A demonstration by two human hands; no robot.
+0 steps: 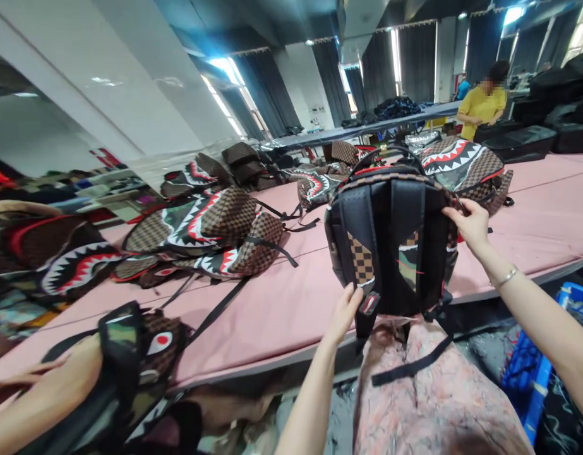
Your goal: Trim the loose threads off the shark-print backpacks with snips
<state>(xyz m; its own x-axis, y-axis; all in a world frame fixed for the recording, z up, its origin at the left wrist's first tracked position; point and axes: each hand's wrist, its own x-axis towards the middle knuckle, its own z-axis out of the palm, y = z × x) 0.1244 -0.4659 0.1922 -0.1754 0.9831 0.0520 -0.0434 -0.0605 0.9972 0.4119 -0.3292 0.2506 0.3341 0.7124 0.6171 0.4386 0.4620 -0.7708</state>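
Note:
A black backpack [390,246] with checkered and camouflage patches on its straps stands upright at the near edge of the pink table, its strap side facing me. At its lower left corner, my left hand [347,309] grips the side by the strap end. My right hand [471,224] pinches the upper right edge of the same bag. One loose black strap [414,366] hangs from the bottom over my pink patterned clothing.
Shark-mouth backpacks [201,221] lie piled on the pink table [295,303]. At the left, a co-worker's arm [59,385] reaches over another bag [144,347]. A blue crate [537,392] stands low at right. A person in yellow [483,104] works farther back.

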